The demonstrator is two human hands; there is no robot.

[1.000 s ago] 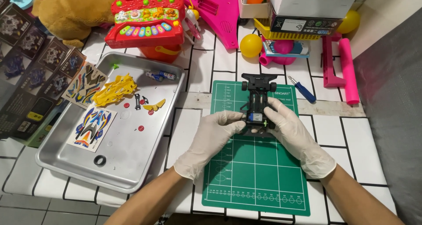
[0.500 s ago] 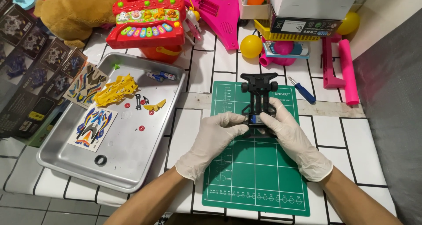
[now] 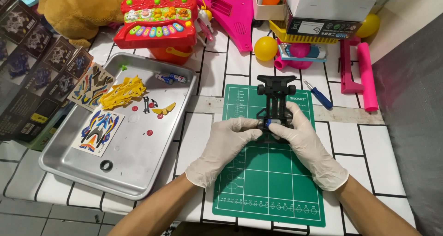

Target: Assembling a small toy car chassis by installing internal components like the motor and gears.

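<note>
**Small black toy car chassis, pinched at the near end**

The black toy car chassis [image 3: 275, 106] is gripped at its near end by both gloved hands: the left hand [image 3: 224, 149] is closed on it from the left side, the right hand [image 3: 308, 148] from the right, fingertips meeting around a small blue-and-silver part seated in the frame. The chassis is laid lengthwise on the green cutting mat [image 3: 270, 180], far end pointing away, with two small black wheels seen there.

It's judged to be light, stiff moulded plastic, open-framed and thin in places, so probably a bit fragile if twisted. The side rails look like the safest spot to be held; the gloves may be a little slippery on smooth plastic.

Off to the left, a metal tray [image 3: 138, 171] is set on the white tiled table [image 3: 364, 143], with a yellow car body shell [image 3: 123, 92], sticker sheets and tiny red bits inside. A blue-handled screwdriver [image 3: 320, 95] is lying just beside the mat's far right corner.
</note>
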